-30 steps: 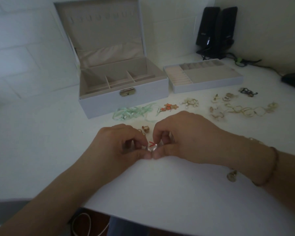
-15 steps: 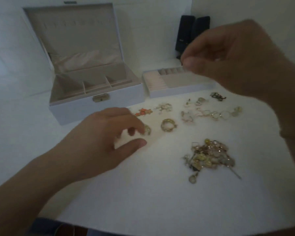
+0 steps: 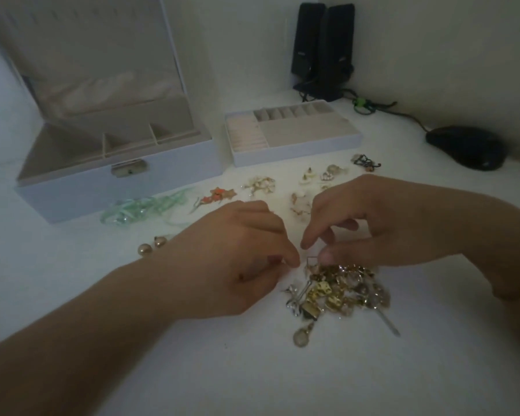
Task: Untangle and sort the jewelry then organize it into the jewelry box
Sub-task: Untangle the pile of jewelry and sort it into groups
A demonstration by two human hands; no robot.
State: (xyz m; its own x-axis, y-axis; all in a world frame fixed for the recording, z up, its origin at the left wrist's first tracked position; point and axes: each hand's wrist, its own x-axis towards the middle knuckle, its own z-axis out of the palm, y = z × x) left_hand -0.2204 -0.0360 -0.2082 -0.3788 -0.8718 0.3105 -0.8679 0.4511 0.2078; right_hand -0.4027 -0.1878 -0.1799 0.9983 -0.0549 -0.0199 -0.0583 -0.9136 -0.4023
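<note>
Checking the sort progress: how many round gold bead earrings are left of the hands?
2. One gold bead sits nearest the left edge, the other gold bead just right of it, beside the left hand. More may be hidden under that hand.

white table [image 3: 57, 295] | pale walls [image 3: 433, 40] | dim light

view: just one camera, head-worn, wide-angle
facing: forward and down over the white bench [image 3: 72, 295]
distance: close, forearms come in from the bottom corners and fill the foreground
far edge: reaches the wall corner with the black speakers [image 3: 321, 49]
overlap: single view, so nothing shared
edges: straight lines bend a bit
</note>
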